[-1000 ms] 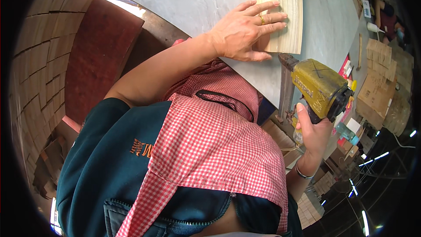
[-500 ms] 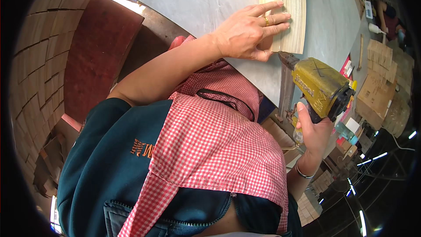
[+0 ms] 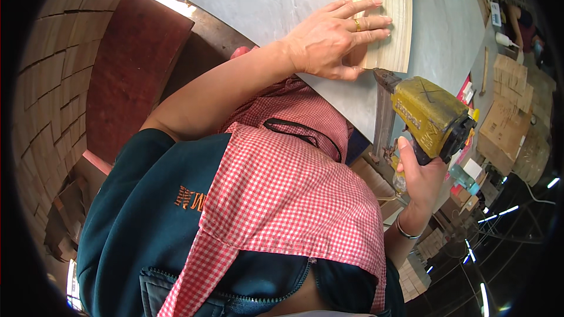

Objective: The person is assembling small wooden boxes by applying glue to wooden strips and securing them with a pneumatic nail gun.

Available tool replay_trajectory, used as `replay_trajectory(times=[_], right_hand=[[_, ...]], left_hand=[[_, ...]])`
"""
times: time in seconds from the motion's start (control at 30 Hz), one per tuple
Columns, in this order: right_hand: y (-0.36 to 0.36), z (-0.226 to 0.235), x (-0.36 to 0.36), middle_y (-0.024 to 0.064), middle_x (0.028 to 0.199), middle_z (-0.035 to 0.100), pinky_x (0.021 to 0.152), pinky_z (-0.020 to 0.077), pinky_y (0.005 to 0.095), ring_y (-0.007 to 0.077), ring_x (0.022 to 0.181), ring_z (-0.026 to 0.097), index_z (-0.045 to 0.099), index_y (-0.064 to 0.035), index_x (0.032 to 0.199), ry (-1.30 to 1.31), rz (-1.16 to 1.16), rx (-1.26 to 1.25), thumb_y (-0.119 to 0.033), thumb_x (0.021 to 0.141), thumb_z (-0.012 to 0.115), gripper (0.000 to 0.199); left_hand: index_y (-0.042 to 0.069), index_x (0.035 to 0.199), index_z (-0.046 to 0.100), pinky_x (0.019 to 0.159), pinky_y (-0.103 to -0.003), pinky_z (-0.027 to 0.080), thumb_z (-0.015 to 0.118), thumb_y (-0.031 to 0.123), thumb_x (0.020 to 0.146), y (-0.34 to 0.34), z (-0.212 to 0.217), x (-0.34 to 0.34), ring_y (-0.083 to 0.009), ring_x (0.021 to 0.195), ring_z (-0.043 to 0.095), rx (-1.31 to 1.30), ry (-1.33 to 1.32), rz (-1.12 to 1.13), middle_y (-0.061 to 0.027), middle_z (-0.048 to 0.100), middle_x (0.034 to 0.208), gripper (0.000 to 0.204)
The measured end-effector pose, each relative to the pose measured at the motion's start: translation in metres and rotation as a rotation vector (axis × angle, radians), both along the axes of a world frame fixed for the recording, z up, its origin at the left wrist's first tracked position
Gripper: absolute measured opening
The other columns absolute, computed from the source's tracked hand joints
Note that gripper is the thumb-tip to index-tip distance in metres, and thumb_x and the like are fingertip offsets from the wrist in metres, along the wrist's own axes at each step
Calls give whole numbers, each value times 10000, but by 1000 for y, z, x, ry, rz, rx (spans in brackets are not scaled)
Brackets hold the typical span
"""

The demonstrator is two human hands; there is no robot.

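Observation:
A pale wooden board (image 3: 392, 0) with striped grain lies on the grey tabletop (image 3: 258, 0). My left hand (image 3: 338, 38) rests across its left side, fingers stretched out and thumb near the board's near edge. In my right hand (image 3: 420, 173) is a worn yellow nail gun (image 3: 432, 111), gripped by its handle. The gun's dark nose meets the near end of the board, just right of my left thumb. Whether a nail sits there is too small to tell.
Wooden pieces (image 3: 53, 70) are stacked at the far left beside a dark red panel (image 3: 132, 70). To the right are cardboard boxes (image 3: 505, 123), a white bottle (image 3: 504, 39) and a clear bottle (image 3: 464, 179). Another person (image 3: 523, 26) is at the far right.
Almost nothing differs. The board and my left hand appear shifted very slightly in the picture, and the nail gun stays at the board's near end.

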State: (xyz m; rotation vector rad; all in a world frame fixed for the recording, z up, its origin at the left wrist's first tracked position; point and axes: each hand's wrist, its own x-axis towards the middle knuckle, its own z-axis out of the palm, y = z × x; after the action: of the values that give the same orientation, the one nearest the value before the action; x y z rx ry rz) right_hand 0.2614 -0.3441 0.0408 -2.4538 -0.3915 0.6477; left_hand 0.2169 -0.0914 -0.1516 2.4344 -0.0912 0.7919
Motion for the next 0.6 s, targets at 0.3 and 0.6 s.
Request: replay_trajectory(times=[0.3, 0.6], right_hand=[[-2, -3, 1, 175, 1250, 646, 866, 567, 306, 244, 1061, 685, 461, 22, 1399, -31, 35, 7, -19, 850, 739, 618], [10, 3, 2, 163, 1193, 677, 798, 571, 290, 228, 983, 705, 481, 23, 1384, 10, 40, 6, -6, 845, 732, 595]], left_hand=[[180, 1477, 547, 1191, -452, 367, 654, 348, 742, -3, -1, 1, -277, 1520, 338, 13, -3, 26, 24, 472, 1588, 762], [174, 1463, 563, 1173, -444, 381, 654, 347, 745, -5, 0, 1, -271, 1513, 353, 12, -8, 38, 19, 484, 1581, 745]])
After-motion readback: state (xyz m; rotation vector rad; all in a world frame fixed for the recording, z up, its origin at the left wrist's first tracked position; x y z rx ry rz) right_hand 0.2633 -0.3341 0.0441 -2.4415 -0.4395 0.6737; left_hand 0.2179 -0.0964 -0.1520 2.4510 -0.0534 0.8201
